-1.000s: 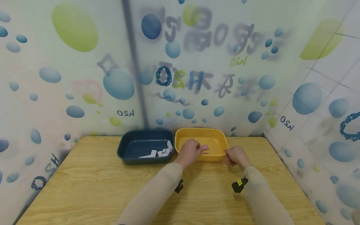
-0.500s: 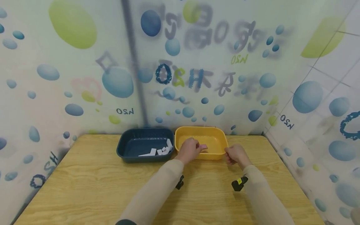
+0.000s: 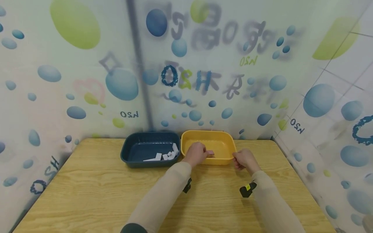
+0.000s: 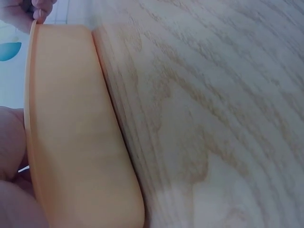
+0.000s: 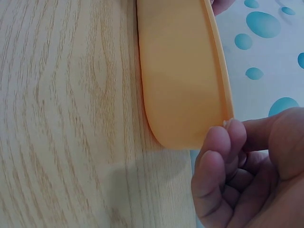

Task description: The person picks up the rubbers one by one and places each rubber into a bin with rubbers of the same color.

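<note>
My left hand reaches over the near rim of the yellow plastic basin and pinches a small pink block above its floor. In the left wrist view, parts of the left fingers show behind the basin's rim, and the pink block is hidden there. At the basin's right end, my right hand pinches the rim between thumb and fingers, as the right wrist view shows with its curled fingers.
A dark blue basin stands left of the yellow one, with several small white blocks at its right and near side. Both basins sit at the back of the wooden table, against a patterned wall.
My left hand has dipped slightly with the pink block, deeper into the yellow basin. The right hand keeps its grip on the rim. The head view has tilted a little.
</note>
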`<state>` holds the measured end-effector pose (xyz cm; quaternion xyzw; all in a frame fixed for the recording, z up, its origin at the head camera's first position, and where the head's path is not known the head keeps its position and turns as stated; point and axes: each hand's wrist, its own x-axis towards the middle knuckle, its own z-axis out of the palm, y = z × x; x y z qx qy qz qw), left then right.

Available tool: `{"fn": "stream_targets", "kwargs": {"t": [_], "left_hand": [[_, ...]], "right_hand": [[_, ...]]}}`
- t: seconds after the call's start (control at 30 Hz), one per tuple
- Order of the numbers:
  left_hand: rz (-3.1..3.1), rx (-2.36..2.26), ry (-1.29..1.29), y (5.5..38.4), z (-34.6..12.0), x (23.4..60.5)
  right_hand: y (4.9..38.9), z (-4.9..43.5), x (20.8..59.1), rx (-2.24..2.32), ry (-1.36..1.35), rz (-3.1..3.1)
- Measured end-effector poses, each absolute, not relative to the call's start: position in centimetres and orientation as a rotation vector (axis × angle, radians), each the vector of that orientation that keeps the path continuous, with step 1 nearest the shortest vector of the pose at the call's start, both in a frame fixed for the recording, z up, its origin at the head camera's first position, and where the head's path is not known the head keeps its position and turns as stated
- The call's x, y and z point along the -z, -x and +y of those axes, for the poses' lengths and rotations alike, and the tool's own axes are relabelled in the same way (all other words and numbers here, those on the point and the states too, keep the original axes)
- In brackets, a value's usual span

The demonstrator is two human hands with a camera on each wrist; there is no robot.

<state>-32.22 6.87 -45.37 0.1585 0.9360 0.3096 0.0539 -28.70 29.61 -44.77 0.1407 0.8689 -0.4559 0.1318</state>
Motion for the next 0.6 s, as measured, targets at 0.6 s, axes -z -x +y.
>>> {"fn": "stream_targets", "kwargs": {"t": [0.6], "left_hand": [[2.840, -0.920, -0.466, 32.18, 6.97, 45.06]], "right_hand": [[28.48, 29.58, 44.71, 1.345, -0.393, 2.518]]}}
